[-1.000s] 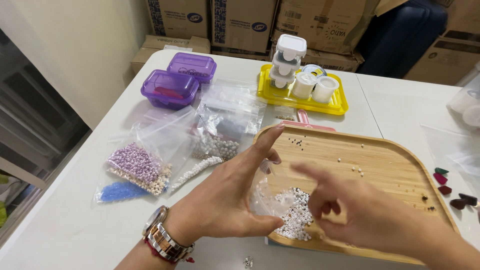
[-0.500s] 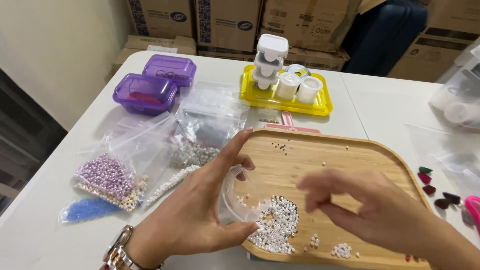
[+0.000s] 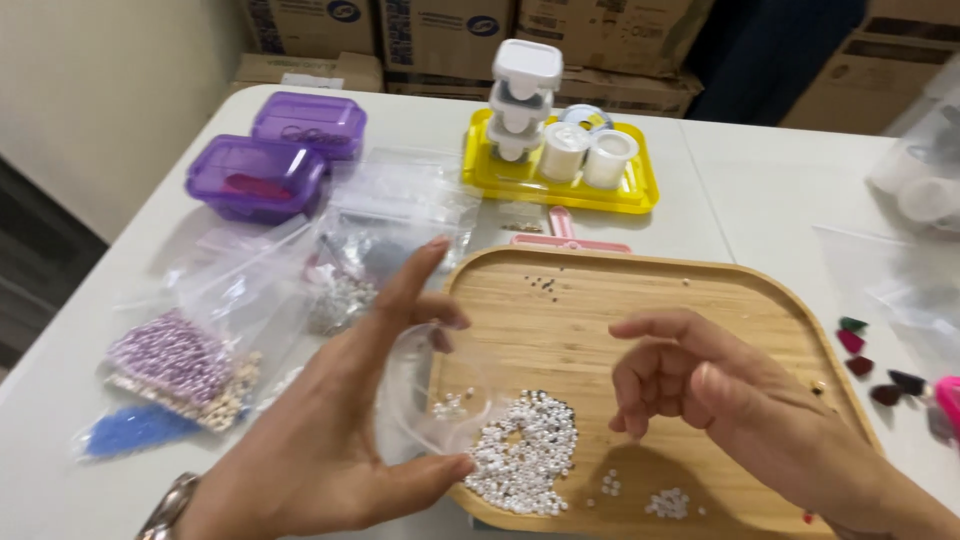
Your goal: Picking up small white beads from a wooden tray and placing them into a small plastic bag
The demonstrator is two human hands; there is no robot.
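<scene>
Two bare hands over a rounded bamboo tray (image 3: 700, 290) on the white tabletop (image 3: 760, 180). Left hand (image 3: 340, 430), fingers spread, thumb and fingertips pinching a small clear plastic zip bag (image 3: 440, 385) at the tray's 8 o'clock edge; a few white beads sit inside the bag. Right hand (image 3: 700, 390) hovers above the tray's middle, fingers loosely curled, holding nothing that shows, well apart from the left. A pile of small white pearl beads (image 3: 525, 455) lies on the tray just below the bag's mouth, at about 7 o'clock; smaller clusters at 6 o'clock. Off the tray at 9 o'clock: clear bags of lilac, cream and blue beads (image 3: 175, 370). At 11 o'clock, two translucent purple lidded boxes (image 3: 285, 150). At 12 o'clock, a yellow plastic tray (image 3: 560, 190) carrying small white jars. At 3 o'clock, dark red and green faceted stones (image 3: 865, 350).
</scene>
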